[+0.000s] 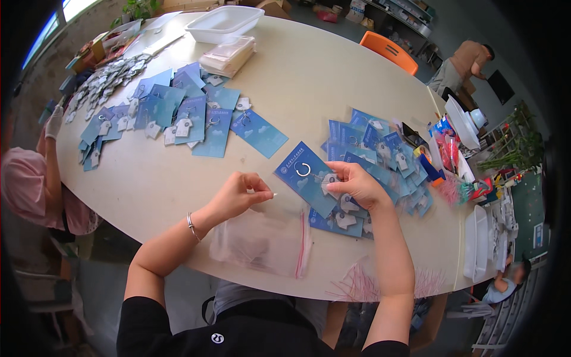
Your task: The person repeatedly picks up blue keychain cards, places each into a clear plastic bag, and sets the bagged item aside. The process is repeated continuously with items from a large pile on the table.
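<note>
My right hand (355, 183) holds a blue card (305, 176) with a metal ring and a white shirt-shaped charm on it, just above a heap of similar blue cards (380, 159). My left hand (237, 194) pinches the top edge of a clear plastic zip bag (262, 238) that lies on the cream table (309, 77) near its front edge. The bag's mouth is a little to the left of the card.
More blue cards with charms (178, 113) spread across the table's left, with loose white charms (107, 80) beyond. A white tray (225, 24) and a stack of clear bags (229, 55) sit at the back. Another person's gloved hand (53, 122) rests at the left edge. Boxes and clutter (458, 160) crowd the right.
</note>
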Demonstrator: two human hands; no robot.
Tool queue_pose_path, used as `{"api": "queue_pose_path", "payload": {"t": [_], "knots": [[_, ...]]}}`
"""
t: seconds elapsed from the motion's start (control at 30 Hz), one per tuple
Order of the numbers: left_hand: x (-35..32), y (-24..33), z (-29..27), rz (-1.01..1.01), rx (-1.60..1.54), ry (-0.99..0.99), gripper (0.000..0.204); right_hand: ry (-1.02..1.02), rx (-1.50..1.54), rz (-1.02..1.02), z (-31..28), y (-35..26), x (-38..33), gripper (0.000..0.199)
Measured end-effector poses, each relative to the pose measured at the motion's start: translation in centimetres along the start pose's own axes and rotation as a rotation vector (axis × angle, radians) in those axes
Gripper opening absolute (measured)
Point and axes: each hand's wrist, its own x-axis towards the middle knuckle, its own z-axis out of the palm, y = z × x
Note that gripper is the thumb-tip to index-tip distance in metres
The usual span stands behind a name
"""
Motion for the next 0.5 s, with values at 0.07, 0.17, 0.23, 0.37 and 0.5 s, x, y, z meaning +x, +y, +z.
{"api": "queue_pose_path", "payload": {"t": [0.07, 0.17, 0.23, 0.37, 0.5], "knots": [[0.0, -0.2, 0.1, 0.054, 0.086, 0.015, 0.019, -0.033, 0.000, 0.022, -0.4, 0.2, -0.7, 0.051], [0.1, -0.8, 0.3, 0.086, 0.131, 0.027, 0.022, -0.067, -0.007, 0.054, -1.1, 0.6, -1.2, 0.054], [0.1, -0.9, 0.4, 0.122, 0.147, 0.039, 0.023, -0.073, -0.073, 0.077, -1.5, 0.8, -1.3, 0.056], [0.0, -0.4, 0.4, -0.005, 0.165, -0.007, 0.023, -0.128, -0.210, 0.091, -1.9, 0.3, -1.1, 0.057], [0.2, 0.5, 0.7, -0.159, 0.112, -0.071, 0.019, -0.269, -0.335, 0.113, -1.8, -1.0, -0.2, 0.054]]}}
